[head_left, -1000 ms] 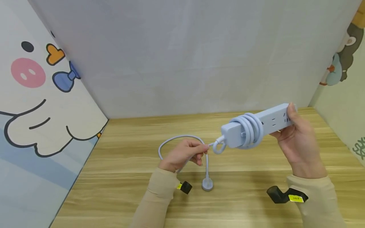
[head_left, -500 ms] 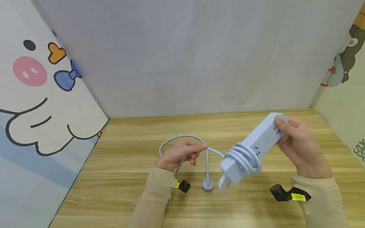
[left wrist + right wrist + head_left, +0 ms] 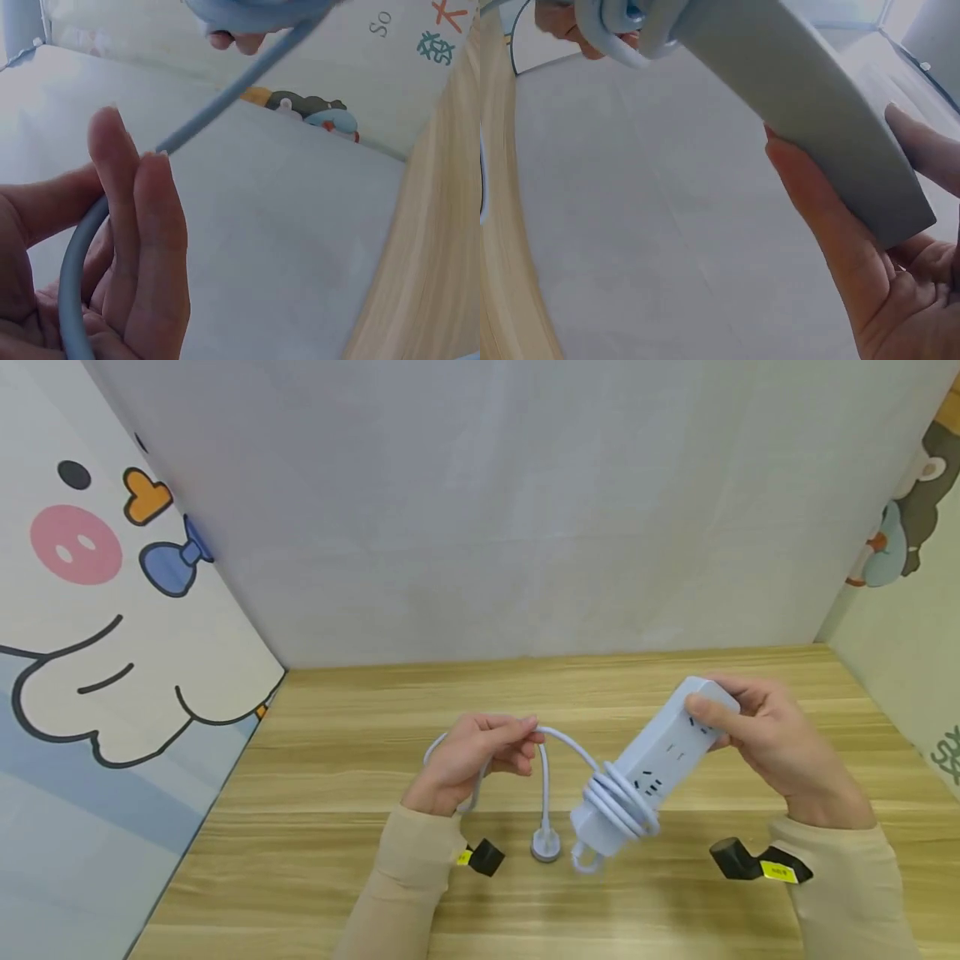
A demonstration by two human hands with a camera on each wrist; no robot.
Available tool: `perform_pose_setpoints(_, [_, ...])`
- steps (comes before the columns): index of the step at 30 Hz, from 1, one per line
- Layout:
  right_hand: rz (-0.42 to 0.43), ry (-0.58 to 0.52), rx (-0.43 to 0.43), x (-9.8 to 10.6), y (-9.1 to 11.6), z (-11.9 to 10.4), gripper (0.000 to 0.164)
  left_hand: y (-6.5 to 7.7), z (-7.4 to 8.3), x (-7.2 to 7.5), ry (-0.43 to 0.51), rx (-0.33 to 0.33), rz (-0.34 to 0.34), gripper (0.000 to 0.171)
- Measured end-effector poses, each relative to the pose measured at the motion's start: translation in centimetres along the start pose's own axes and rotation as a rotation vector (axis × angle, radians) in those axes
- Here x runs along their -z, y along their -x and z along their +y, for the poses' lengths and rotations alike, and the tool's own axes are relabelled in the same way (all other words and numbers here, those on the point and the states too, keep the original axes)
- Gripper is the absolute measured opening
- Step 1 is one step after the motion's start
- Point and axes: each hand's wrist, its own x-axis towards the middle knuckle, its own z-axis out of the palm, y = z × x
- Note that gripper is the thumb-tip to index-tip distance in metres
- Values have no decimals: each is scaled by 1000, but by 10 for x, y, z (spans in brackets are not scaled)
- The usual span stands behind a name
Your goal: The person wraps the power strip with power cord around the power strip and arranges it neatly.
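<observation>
Power strip [image 3: 667, 758]: aloft, just swung from 2 toward 1 o'clock.
Right hand [image 3: 776, 747]: grips its upper end.
Left hand [image 3: 474, 758]: pinches cord [image 3: 572, 742], 9 o'clock of strip.
Coils [image 3: 619, 802]: 7 o'clock end — wrap seems partial, slack left.
Plug [image 3: 545, 844]: on table [image 3: 300, 860], left hand's 5 o'clock.

Tbl. [image 3: 637, 910]: lt. yellow-brown wood-grain top, approx. btm half of head frame, streaks running L–R. Far edge near mid-height; L edge slants to btm L corner. Soft shadows lower ctr. to lower R. On it: pale plug [image 3: 545, 845], round, lower ctr.; pale cord [image 3: 545, 785] seg. runs up-frame from it, looks flat on wood. Tbl. also at R side of L wrist view, L edge of R wrist view.
</observation>
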Motion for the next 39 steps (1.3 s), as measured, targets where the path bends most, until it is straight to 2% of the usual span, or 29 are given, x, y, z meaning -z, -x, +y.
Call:
perform_pose_setpoints(3, [73, 133, -52, -4, 0, -5, 23, 3, 4, -5, 15, -23, 9, 30])
perform_pose_setpoints(6, [116, 265, -56, -11, -3, -7, 19, 5, 7, -9, 18, -46, 19, 31])
perform_pose_setpoints(12, [179, 478, -58, -24, -8, -5, 28, 11, 11, -20, -36, -103, 48, 31])
perform_pose_setpoints(16, [222, 565, -47, -33, -10, -3, 30, 16, 15, -29, -95, -119, 53, 30])
perform_pose_setpoints(21, [274, 648, 17, -44, -12, -1, 26, 19, 15, -39, -155, -133, 50, 31])
perform_pose_setpoints(27, [282, 727, 82, -52, -15, 4, 27, 20, 12, -45, -165, -158, 25, 32])
perform_pose_setpoints(35, [293, 894, 304, -59, -23, 20, 33, 24, 16, -45, -160, -207, 59, 37])
perform_pose_setpoints(39, [316, 944, 370, -61, -25, 28, 31, 26, 19, -44, -156, -232, 56, 38])
